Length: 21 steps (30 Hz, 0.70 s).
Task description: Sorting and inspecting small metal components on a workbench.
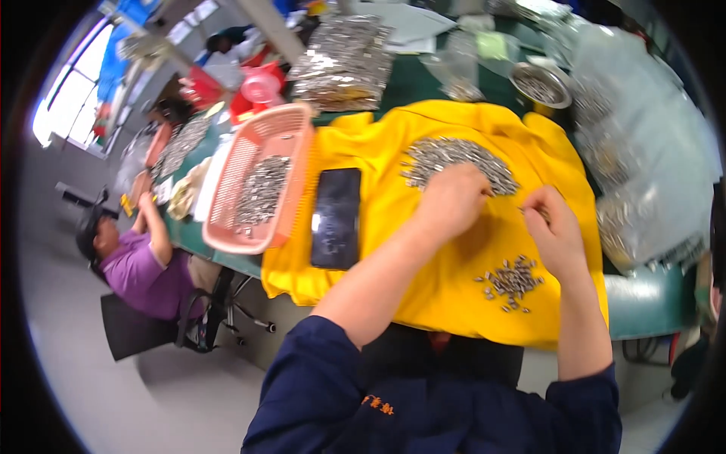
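Observation:
A large pile of small silvery metal pieces (450,155) lies on a yellow cloth (370,144). At its near edge is my left hand (456,197), its fingers curled together; what they hold, if anything, is hidden. To the right, my right hand (556,231) is raised over the cloth with thumb and fingers pinched. Something small may be between its fingertips, too small to name. Closer to me, left of my right wrist, sits a smaller heap of short metal pieces (514,281).
Left of the hands lie a dark phone (336,219) and a pink perforated basket (219,204) with more metal pieces. A metal bowl (540,85) and filled plastic bags (635,151) stand at the right. A person in purple (147,276) sits at the far left.

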{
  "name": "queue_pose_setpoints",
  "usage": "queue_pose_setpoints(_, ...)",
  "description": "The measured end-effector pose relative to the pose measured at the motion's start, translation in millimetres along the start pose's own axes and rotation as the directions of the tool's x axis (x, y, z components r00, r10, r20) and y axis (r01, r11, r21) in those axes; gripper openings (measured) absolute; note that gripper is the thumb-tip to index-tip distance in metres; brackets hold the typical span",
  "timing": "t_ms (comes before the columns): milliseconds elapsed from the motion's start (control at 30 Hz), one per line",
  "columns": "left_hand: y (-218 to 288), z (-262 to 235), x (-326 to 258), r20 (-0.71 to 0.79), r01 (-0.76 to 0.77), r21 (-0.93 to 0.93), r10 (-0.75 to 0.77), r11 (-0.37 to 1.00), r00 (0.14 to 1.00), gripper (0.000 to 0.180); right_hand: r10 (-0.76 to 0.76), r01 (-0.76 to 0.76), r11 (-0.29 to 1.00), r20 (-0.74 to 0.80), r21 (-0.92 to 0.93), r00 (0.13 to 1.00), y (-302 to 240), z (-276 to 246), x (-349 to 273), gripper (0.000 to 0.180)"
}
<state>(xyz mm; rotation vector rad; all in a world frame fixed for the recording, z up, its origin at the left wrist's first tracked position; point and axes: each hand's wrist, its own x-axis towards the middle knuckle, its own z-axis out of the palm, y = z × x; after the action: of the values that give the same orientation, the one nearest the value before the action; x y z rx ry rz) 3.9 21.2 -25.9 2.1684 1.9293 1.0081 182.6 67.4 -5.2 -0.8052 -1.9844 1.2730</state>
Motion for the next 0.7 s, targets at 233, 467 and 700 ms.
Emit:
queue_pose_setpoints(233, 2, -11, -11, 0.042, 0.074, -0.03, -0.073, 0.997, 0.996, 0.01, 0.076, -0.079, 0.993, 0.035, 0.088, 0.996, -4, 5, 0, 0.005)
queue_pose_setpoints(467, 5, -25, -1, 0.404, 0.503, -0.822, -0.348, 0.266, 0.846, 0.018, 0.053, -0.062, 0.984, 0.058, 0.164, 0.997, -10, 6, 8, 0.003)
queue_pose_setpoints(700, 15, -13, -1, 0.482, 0.508, -0.861, -0.269, 0.032, 0.834, 0.015, 0.075, -0.087, 0.967, 0.059, 0.239, 0.995, -12, 2, 5, 0.004)
